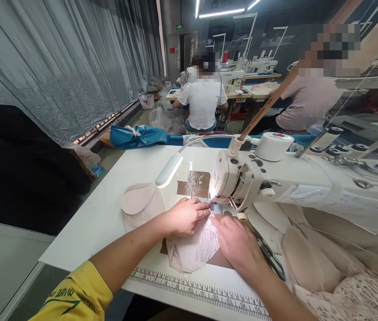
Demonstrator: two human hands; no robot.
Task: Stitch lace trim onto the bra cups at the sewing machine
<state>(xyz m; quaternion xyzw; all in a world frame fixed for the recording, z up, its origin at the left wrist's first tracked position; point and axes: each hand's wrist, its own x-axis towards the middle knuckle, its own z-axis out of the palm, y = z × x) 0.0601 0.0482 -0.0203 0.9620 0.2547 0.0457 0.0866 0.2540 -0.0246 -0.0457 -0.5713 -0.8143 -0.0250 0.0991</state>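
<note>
A white sewing machine [276,178] stands on a white table [101,209]. Under its needle lies a pale pink lace-covered cup piece [195,249]. My left hand [185,216] rests on the piece at the left of the needle, fingers curled and pinching the fabric edge. My right hand [237,243] presses flat on the lace at the right, fingertips pointing toward the needle. Black scissors [269,256] lie just beyond my right hand.
Pale foam cups [138,200] are stacked at the left of the machine, under its lamp [168,171]. More cups and lace pieces [336,276] pile at the right. A printed ruler [195,290] runs along the table's front edge. Two people sit at machines behind.
</note>
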